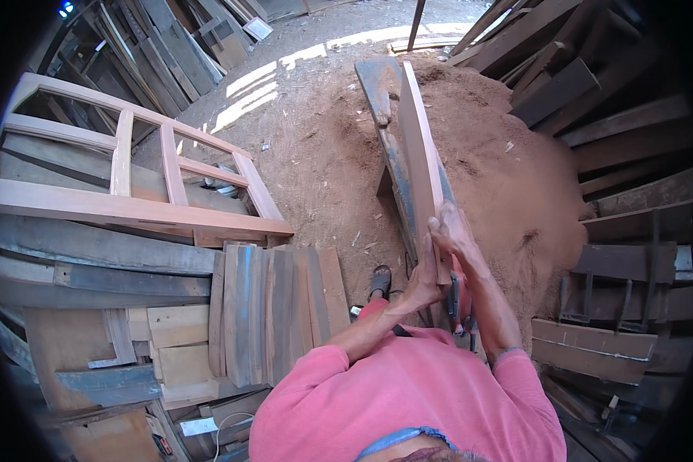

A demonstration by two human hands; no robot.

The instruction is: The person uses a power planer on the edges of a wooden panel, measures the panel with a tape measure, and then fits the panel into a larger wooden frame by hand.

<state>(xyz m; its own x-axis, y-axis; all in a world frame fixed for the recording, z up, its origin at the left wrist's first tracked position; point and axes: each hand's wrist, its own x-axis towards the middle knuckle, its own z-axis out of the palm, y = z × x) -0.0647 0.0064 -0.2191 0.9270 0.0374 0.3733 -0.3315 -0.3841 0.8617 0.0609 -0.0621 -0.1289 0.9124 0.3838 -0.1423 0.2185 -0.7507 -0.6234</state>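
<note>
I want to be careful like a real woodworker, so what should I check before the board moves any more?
1. Left hand touching the board: ok, near the end closest to the person.
2. Right hand touching it too: ok, farther along than the left.
3. Board standing on its edge: ok, a narrow edge faces up.
4. Gloves on: not ok, both hands are bare.
5. Sawdust swept up: not ok, it's heaped on the floor to the right.
6. Board's underside resting flat: cannot tell, it's hidden.

Red object partly hidden, head cut off
</note>
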